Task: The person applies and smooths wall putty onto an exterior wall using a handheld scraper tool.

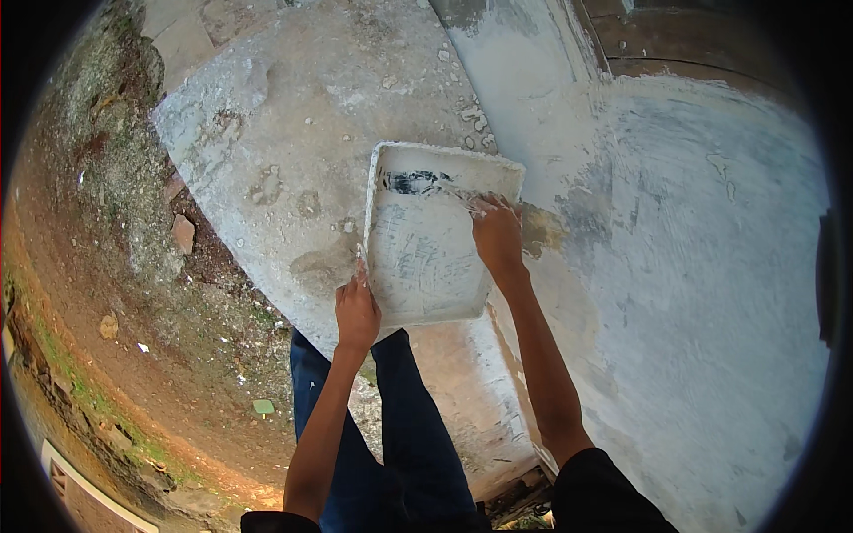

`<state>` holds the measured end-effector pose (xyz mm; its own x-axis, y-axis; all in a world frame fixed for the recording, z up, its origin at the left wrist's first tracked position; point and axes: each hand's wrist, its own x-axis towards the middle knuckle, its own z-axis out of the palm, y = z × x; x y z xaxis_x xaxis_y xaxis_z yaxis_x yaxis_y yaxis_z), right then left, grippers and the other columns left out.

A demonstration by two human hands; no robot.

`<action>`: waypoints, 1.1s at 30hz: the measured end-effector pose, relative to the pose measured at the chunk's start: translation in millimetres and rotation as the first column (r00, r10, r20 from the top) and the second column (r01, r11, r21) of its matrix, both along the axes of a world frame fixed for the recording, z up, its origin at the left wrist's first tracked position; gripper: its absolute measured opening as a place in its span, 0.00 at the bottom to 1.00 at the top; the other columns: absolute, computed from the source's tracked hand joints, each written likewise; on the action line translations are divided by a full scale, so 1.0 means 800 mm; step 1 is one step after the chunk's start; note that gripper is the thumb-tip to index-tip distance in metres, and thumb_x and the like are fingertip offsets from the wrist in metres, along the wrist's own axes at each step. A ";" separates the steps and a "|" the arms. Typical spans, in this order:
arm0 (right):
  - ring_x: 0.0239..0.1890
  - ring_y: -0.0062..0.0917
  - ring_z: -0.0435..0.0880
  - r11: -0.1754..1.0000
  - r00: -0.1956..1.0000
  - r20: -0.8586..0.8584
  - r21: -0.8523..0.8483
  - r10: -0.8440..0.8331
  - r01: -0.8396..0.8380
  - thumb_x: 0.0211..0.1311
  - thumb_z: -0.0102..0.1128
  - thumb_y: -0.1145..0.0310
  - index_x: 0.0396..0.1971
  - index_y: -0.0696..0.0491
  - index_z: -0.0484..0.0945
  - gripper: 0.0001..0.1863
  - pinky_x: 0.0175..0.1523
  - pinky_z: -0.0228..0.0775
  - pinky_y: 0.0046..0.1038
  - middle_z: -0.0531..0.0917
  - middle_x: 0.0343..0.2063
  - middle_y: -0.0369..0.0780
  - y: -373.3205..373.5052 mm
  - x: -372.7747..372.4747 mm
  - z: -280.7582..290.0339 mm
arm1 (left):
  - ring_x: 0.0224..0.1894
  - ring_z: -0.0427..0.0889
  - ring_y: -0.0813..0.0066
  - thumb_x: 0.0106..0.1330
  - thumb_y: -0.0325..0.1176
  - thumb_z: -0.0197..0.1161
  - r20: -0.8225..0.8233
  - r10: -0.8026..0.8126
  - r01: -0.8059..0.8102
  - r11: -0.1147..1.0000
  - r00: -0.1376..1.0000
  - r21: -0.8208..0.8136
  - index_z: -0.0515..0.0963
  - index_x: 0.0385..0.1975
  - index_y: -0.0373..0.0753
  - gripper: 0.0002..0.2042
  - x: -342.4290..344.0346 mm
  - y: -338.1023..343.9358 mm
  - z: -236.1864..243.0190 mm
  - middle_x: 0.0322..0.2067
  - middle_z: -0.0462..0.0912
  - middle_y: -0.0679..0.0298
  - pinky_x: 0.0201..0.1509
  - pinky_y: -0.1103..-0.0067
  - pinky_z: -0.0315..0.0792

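Note:
A shallow rectangular tray (426, 306), coated in white paint or plaster, lies tilted slightly on the grey slab in front of me. My left hand (357, 313) grips its near left rim, with white-smeared fingertips. Inside the tray at the upper right, my right hand (498, 226) is closed round a thin, white-coated tool (451, 188), its kind hidden by fingers and paint. White also coats those fingers. Just left of the tool's end, a dark streaked patch (414, 182) shows on the tray's floor. Fainter grey streaks mark the middle of the tray.
The stained slab (293, 115) reaches far left, its edge dropping to earth with stones and a brick fragment (183, 234). A white-coated surface (711, 266) spreads along the right, with brown boards (684, 40) beyond. My legs (418, 426) stand near the slab's near edge.

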<state>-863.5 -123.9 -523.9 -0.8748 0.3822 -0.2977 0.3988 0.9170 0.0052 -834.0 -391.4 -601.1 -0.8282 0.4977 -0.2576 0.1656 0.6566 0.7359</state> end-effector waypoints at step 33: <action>0.42 0.44 0.78 0.936 0.979 0.205 -0.341 -0.021 0.092 0.52 0.55 0.75 0.42 0.58 0.79 0.15 0.53 0.68 0.39 0.82 0.39 0.48 -0.086 0.167 -0.017 | 0.43 0.83 0.60 0.63 0.23 0.57 0.591 0.025 -0.101 0.990 0.806 0.095 0.73 0.48 0.28 0.14 0.006 -0.051 -0.011 0.40 0.81 0.47 0.46 0.74 0.74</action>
<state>-730.2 -193.0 -537.9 -0.7662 0.2711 -0.5826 0.4734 0.8513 -0.2264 -829.4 -432.5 -609.8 -0.5675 0.5070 -0.6488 -0.3619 0.5542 0.7496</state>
